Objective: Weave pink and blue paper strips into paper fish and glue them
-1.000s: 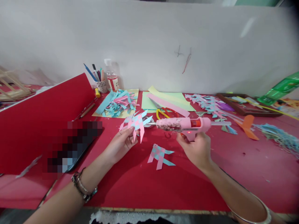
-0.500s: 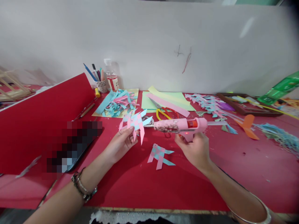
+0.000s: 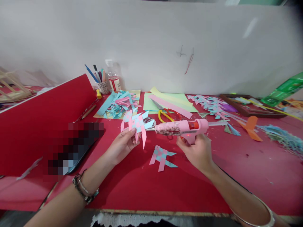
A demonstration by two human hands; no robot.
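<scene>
Between the thumb and fingers of my left hand [image 3: 124,142] is a woven paper fish [image 3: 137,123] of pink and light blue strips, its loose ends sticking out. My right hand [image 3: 197,151] is wrapped round the handle of a pink glue gun [image 3: 182,127], whose red light is on and whose barrel is smudged. The gun's nozzle points left, close to the fish's right-hand strips; whether they touch I cannot tell. A clear glue stick [image 3: 217,123] juts from its back. Below, a second woven paper fish [image 3: 160,156] lies flat on the red table [image 3: 151,192].
Scissors [image 3: 167,115] with red and yellow handles lie behind the glue gun. Paper scraps [image 3: 118,104], green paper sheets [image 3: 153,105] and a chain of woven pieces [image 3: 208,104] lie farther back. A dark phone-like object [image 3: 80,151], blurred out, is at left, by a red board [image 3: 47,126].
The glue gun has shifted very slightly left, and its glue stick tilts a little. The held paper fish has turned slightly. Everything on the table stays put.
</scene>
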